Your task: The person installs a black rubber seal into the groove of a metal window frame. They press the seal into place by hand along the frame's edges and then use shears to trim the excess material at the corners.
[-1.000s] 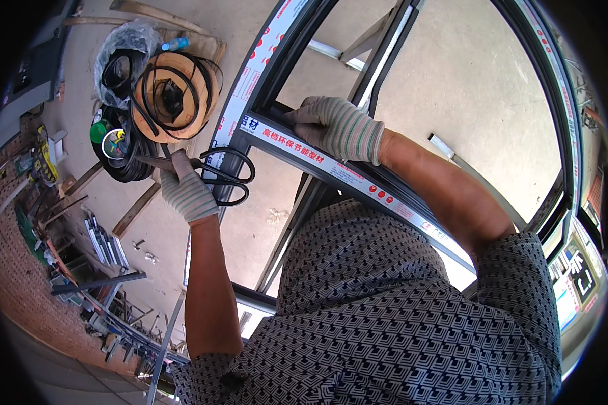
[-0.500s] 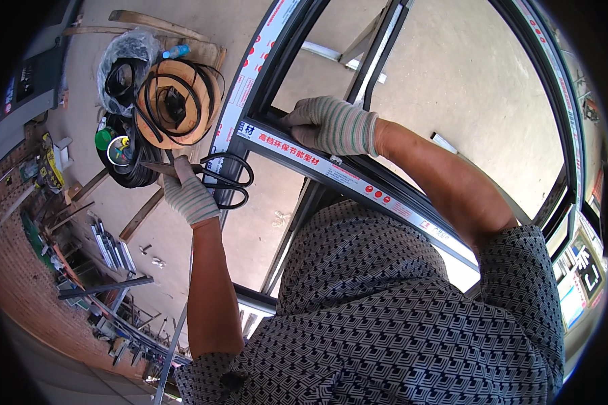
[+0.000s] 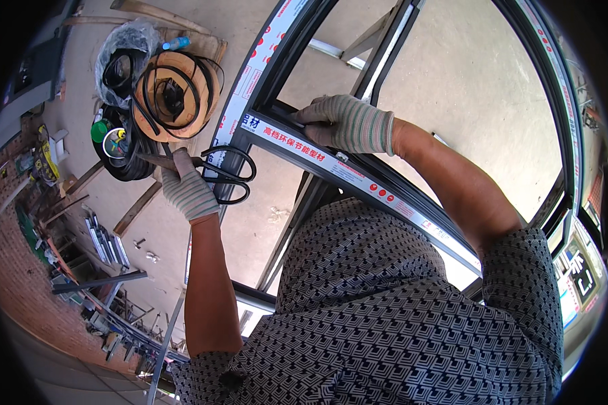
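My left hand point(image 3: 188, 190), in a striped knit glove, is closed around the blades of a pair of scissors point(image 3: 158, 160). The black looped handles point right, lying over the film-covered side of a dark metal window frame point(image 3: 294, 146). My right hand point(image 3: 358, 125), gloved alike, rests at the inner corner above the frame's crossbar. Its fingers are bent and pressed together against the dark groove there. Whatever they pinch is hidden under the fingertips. White protective film with red and blue print covers the frame's faces.
At the upper left, a wooden spool point(image 3: 200, 101) wound with black strip stands beside a clear plastic bag point(image 3: 108, 50), a blue bottle point(image 3: 176, 43) and a black coil point(image 3: 139, 167). Timber pieces point(image 3: 139, 206) and metal profiles point(image 3: 106, 241) lie on the floor. My body touches the frame's near side.
The view has shifted slightly. My right hand appears a little farther right, still at the frame's corner. My left hand keeps its hold on the scissors.
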The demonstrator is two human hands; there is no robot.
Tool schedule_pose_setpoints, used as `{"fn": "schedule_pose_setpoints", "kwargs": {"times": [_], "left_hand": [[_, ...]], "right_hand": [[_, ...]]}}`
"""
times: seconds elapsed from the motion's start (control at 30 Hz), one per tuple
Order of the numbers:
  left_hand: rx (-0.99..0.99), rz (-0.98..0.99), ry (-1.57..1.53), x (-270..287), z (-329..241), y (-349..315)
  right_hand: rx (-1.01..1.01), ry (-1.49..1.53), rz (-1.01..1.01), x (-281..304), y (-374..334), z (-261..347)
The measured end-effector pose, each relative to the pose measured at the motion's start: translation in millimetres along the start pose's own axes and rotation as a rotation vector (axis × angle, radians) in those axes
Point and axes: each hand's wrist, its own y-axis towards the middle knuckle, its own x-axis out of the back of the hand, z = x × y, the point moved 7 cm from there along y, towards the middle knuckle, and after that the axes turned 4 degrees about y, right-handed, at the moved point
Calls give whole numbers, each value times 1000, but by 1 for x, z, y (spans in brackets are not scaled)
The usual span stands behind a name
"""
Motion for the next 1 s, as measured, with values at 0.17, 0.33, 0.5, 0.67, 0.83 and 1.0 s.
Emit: {"fn": "schedule_pose_setpoints", "kwargs": {"times": [0.17,0.33,0.5,0.67,0.83,1.0], "left_hand": [[38,21,33,-1,-1,0],[-14,14,21,-2,-1,2],[-8,-9,11,0,0,2],[-26,-14,31,1,1,5],[24,40,55,1,7,6],[44,27,80,0,-1,1]], "right_hand": [[152,-61,-61,-4,3,-4],[44,-112,43,-6,11,7],[66,-70,40,0,4,6],[18,-58,60,7,-10,0],[14,-39,65,4,-9,-6],[72,-63,25,0,-7,-9]]}}
